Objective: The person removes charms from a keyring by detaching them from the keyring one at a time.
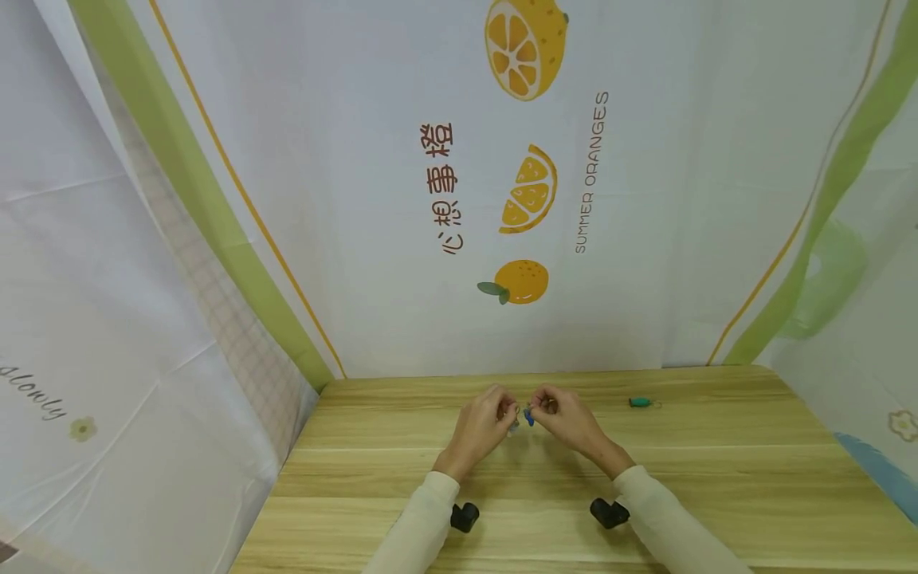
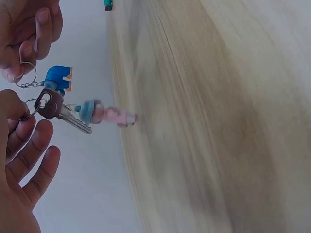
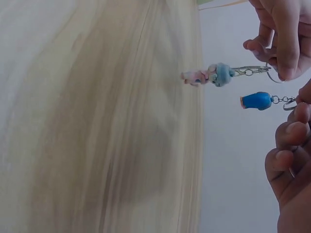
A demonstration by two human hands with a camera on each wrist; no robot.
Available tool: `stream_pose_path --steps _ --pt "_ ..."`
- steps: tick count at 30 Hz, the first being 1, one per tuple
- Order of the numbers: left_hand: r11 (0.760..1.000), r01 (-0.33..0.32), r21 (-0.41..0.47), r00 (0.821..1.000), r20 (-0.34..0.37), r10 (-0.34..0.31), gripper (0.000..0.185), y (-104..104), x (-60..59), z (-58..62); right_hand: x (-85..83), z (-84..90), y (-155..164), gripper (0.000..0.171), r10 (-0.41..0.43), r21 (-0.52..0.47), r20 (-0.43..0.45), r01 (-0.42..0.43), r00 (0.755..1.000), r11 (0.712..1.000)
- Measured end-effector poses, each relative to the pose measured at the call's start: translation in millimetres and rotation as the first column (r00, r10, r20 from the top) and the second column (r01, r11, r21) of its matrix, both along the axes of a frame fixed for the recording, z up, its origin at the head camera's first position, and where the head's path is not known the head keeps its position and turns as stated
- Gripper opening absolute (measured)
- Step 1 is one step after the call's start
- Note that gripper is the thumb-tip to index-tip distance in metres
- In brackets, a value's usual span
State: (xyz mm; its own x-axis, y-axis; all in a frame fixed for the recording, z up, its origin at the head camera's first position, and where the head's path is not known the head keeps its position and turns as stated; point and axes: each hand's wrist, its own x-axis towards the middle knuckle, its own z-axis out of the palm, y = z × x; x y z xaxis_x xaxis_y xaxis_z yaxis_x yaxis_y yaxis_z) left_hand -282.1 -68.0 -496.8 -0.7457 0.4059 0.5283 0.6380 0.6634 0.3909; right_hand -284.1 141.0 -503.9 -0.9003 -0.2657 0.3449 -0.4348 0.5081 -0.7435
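Over the table, my left hand pinches a key ring. From that ring hang a key with a brown head and a small pink figurine in a blue-grey hat. Facing it, my right hand pinches the metal ring of a keychain with a blue figurine on a short chain. Both hands are raised close together, and the figurines dangle side by side. In the left wrist view the key overlaps the lower part of the blue figurine.
A green keychain lies on the wooden table to the right of my hands, near the back edge. Behind the table hangs a white cloth printed with oranges. Black wrist-camera mounts sit under both forearms.
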Motion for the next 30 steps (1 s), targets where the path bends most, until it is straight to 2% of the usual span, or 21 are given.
stream_pose_path --steps 18,30 --pt "1.000 -0.018 -0.002 1.000 -0.006 0.018 0.006 -0.3 -2.4 -0.9 -3.7 2.5 8.8 0.005 -0.058 0.008 -0.016 0.058 0.998 0.998" --pt "1.000 -0.008 0.007 1.000 -0.015 0.008 0.006 0.2 -2.2 -2.3 -7.6 1.3 21.8 0.008 -0.020 0.002 0.012 0.020 1.000 1.000"
